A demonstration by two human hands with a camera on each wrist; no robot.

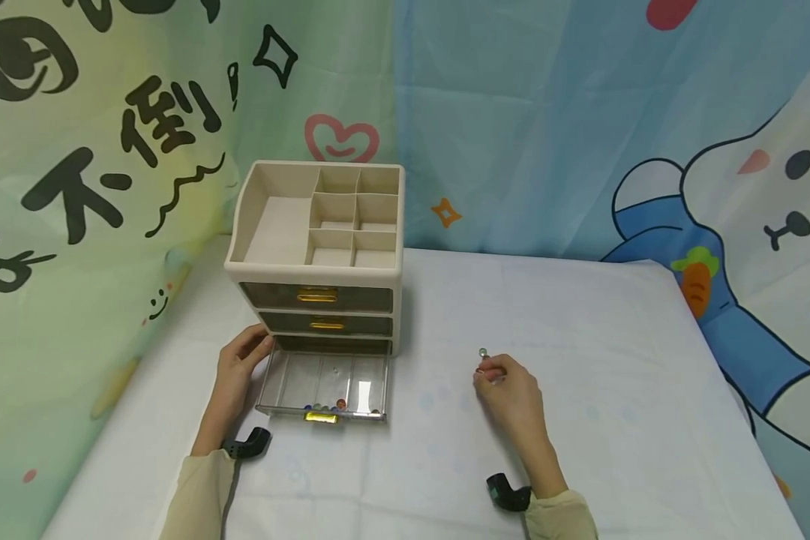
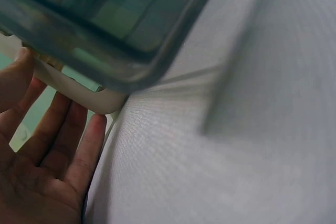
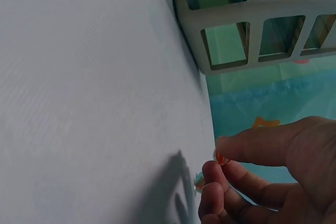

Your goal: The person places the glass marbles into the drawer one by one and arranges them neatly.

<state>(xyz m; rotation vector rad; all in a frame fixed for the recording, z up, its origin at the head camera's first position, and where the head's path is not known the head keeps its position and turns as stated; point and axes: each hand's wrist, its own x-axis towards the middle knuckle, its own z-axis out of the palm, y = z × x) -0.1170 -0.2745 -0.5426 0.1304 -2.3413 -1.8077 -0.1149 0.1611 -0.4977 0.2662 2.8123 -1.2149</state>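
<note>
A cream desktop organizer (image 1: 313, 274) has its clear bottom drawer (image 1: 297, 375) pulled out. Several small marbles (image 1: 340, 404) lie along the drawer's front wall, beside its gold handle (image 1: 321, 417). At the organizer's lower left edge rests my left hand (image 1: 236, 367); in the left wrist view its fingers (image 2: 92, 142) are extended against the cream frame. My right hand (image 1: 513, 397), right of the drawer and above the table, pinches a red-tinged marble (image 3: 219, 157) between thumb and forefinger. A second, greenish marble (image 3: 199, 181) shows at the other fingers.
Two more drawers with gold handles (image 1: 317, 296) are closed above the pulled-out one. Compartments (image 1: 334, 214) divide the organizer's top. A white cloth (image 1: 614, 420) covers the table, and printed curtains (image 1: 499, 135) hang behind and at the left.
</note>
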